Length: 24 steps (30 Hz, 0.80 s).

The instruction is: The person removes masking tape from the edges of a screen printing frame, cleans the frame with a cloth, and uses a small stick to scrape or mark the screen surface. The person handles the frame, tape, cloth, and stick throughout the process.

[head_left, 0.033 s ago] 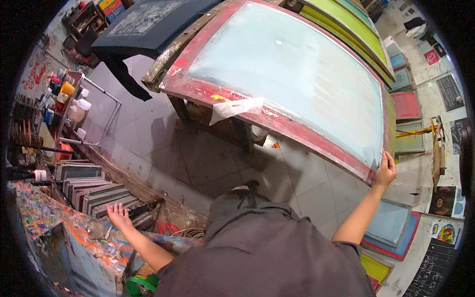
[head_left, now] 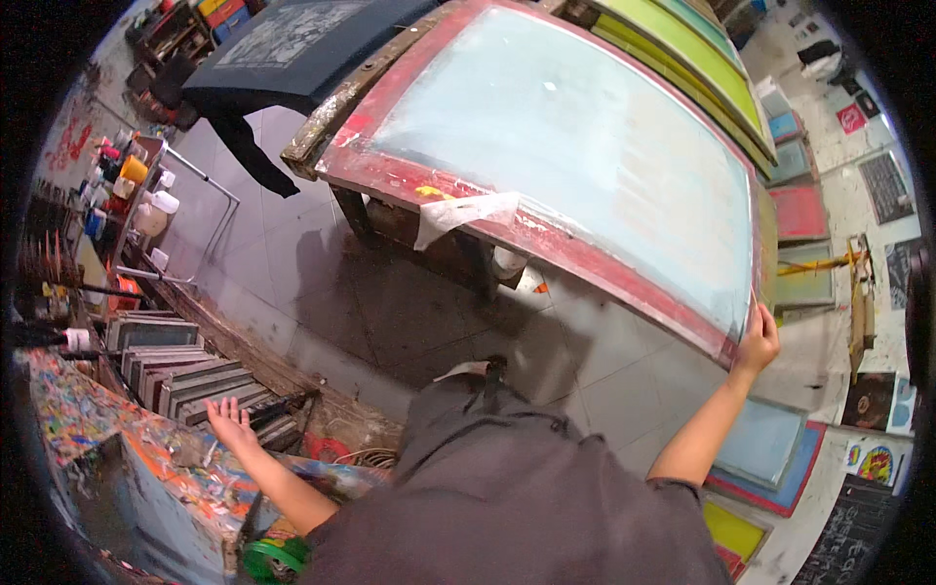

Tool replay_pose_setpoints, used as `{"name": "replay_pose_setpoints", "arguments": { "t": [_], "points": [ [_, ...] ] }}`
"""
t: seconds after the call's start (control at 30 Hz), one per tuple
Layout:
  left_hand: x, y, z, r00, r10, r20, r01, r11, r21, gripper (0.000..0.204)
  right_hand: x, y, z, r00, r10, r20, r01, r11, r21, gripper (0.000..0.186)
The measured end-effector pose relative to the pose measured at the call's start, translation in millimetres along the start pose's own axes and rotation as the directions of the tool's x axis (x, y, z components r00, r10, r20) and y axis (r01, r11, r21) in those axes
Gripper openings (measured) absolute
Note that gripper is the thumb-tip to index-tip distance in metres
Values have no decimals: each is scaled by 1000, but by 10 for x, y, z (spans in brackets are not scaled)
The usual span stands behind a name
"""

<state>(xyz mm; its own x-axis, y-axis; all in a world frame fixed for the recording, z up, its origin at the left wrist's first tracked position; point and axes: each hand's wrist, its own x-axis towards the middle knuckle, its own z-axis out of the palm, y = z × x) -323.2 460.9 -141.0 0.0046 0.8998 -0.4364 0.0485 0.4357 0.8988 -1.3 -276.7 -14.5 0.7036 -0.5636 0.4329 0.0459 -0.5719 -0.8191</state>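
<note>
While the right hand (head_left: 759, 341) grips one red-framed screen (head_left: 575, 146), the left hand (head_left: 230, 421) hangs splayed, empty.

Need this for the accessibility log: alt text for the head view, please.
A person's right hand grips the corner of a large red-framed printing screen on a stand, while the left hand hangs open above a paint-spattered bench. More framed screens are stacked on the grey tiled floor.

Dark grey short-sleeved shirt, forearms bare.
</note>
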Motion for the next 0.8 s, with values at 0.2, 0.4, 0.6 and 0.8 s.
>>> {"name": "replay_pose_setpoints", "arguments": {
  "t": [0.2, 0.4, 0.6, 0.8],
  "points": [
    [166, 449, 903, 934, 325, 145, -328, 945, -6, 56, -268, -127, -462, 994, 25, -105, -16, 996, 90, 23],
    [-816, 1036, 2809, 567, 694, 443, -647, 708, -282, 30, -622, -392, -385, 964, 64, -258, -33, 991, 126, 22],
    [-1602, 885, 3086, -409, 706, 578, -671, 197, -715, 48, -722, -736, 417, 959, 171, -226, -151, 983, 106, 21],
    [-2041, 629, 2970, -450, 673, 587, -824, -59, -564, 64, -470, -549, 743, 993, -65, -100, 51, 989, -136, 18]
  ]
}}
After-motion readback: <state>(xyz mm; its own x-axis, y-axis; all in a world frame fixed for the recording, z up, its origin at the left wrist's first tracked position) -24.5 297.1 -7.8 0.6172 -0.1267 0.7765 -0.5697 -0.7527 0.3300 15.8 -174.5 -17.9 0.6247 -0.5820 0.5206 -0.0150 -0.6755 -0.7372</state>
